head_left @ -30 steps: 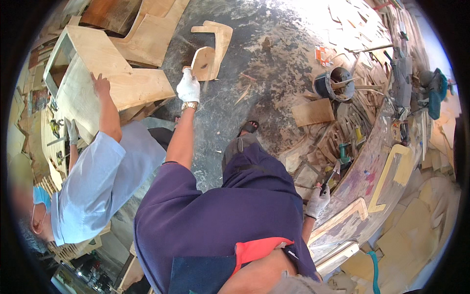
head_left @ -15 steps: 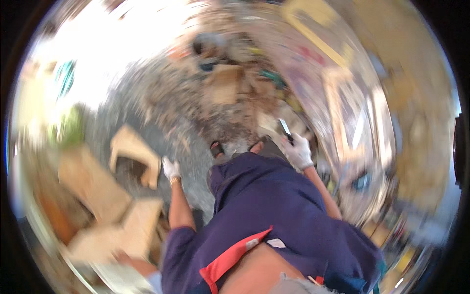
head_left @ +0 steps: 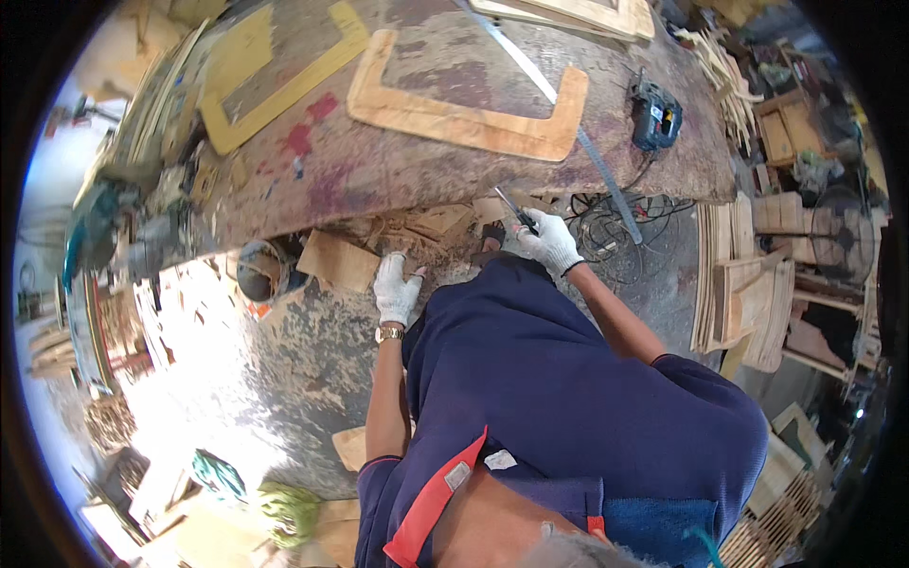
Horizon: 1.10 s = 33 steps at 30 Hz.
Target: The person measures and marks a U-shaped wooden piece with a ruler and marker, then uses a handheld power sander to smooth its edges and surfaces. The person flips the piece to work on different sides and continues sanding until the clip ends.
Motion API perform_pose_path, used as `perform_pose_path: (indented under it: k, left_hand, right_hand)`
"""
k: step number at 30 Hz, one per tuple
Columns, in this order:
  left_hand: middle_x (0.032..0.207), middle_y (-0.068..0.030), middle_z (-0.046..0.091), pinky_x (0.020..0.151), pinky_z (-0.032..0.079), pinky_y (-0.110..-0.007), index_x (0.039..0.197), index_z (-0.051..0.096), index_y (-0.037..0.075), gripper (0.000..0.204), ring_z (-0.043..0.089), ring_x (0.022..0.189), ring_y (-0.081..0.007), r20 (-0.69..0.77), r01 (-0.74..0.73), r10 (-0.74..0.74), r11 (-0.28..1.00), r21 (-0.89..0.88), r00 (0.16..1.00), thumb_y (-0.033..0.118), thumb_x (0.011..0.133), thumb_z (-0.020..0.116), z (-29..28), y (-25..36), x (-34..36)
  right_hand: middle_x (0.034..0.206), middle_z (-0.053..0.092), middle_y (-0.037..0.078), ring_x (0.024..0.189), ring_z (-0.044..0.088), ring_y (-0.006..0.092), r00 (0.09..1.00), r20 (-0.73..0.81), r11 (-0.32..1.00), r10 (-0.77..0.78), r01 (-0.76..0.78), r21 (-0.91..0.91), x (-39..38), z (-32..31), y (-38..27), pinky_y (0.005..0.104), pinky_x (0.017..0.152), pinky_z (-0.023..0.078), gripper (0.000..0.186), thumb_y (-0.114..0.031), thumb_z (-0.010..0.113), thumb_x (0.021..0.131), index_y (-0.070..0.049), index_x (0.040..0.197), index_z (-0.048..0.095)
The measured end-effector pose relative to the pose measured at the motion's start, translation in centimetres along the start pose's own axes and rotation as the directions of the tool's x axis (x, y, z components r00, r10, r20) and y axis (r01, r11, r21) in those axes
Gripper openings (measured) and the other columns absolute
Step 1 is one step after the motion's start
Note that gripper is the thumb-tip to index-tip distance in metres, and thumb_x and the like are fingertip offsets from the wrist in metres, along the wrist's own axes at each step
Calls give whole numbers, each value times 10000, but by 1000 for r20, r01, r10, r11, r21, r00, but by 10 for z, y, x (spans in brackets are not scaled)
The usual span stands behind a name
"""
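Note:
My right hand (head_left: pixel 549 241), in a white knit glove, grips the dark handle of a slim tool with a bright metal blade (head_left: pixel 508 201). The blade points up and left toward the workbench (head_left: pixel 407 182); its exact kind is unclear. My left hand (head_left: pixel 396 289), gloved too, hangs off the near side of the bench, fingers apart and holding nothing. On the bench top lies a U-shaped wooden piece (head_left: pixel 454 126). A yellow U-shaped template (head_left: pixel 294 92) rests to its left. Passing by the wooden piece's right end, a long metal ruler (head_left: pixel 606 170) sticks out over the near edge.
A jigsaw (head_left: pixel 655 118) with its cord sits on the bench at right. Tangled cables (head_left: pixel 653 213) lie below. A bucket (head_left: pixel 260 272) and a wooden board (head_left: pixel 338 261) are by the bench's near edge. Stacked planks (head_left: pixel 720 293) and a fan (head_left: pixel 841 232) stand at right.
My view has swung to the right, so the bench now lies across the front. The tool stays in my right hand. My left hand has come in closer to my body.

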<state>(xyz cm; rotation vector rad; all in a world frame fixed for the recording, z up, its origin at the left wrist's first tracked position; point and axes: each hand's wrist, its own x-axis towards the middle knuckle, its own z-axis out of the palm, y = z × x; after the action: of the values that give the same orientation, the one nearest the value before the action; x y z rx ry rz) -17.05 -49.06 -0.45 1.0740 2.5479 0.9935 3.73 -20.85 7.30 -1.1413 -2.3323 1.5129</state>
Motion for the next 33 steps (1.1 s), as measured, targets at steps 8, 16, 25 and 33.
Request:
perform_pose_path:
  k: [8, 16, 25, 33]
  left_hand:
    - [1410, -165, 629, 1156, 441, -490, 1348, 627, 61, 699, 555, 1361, -373, 241, -398, 346, 892, 214, 907, 350, 764, 881, 79, 96, 206]
    - [1758, -211, 274, 1285, 218, -615, 1651, 388, 111, 1197, 232, 1621, -427, 566, -507, 247, 781, 365, 787, 693, 707, 839, 152, 136, 309]
    - [1813, -163, 126, 1316, 68, -646, 1732, 222, 137, 1386, 79, 1662, -441, 587, -503, 226, 784, 364, 777, 882, 686, 747, 162, 125, 307]
    - [1796, -186, 177, 1309, 93, -656, 1717, 247, 95, 1356, 92, 1656, -453, 570, -537, 285, 772, 340, 771, 853, 713, 753, 162, 119, 308]
  right_hand:
    - [714, 669, 121, 641, 612, 181, 977, -176, 993, 120, -119, 13, 52, -88, 59, 382, 615, 471, 362, -278, 666, 1022, 34, 1203, 698]
    - [735, 675, 233, 679, 678, 426, 977, -209, 991, 32, -59, -123, 109, -92, 53, 497, 632, 494, 359, -344, 605, 1061, -23, 1202, 686]
    - [762, 675, 236, 748, 704, 455, 981, -187, 979, 50, -85, -186, 98, -84, 74, 527, 655, 512, 306, -340, 602, 1076, -70, 1205, 670]
    - [886, 734, 235, 823, 717, 465, 968, -196, 947, 154, -202, -252, 98, -48, 111, 560, 701, 541, 400, -360, 590, 1033, -89, 1325, 633]
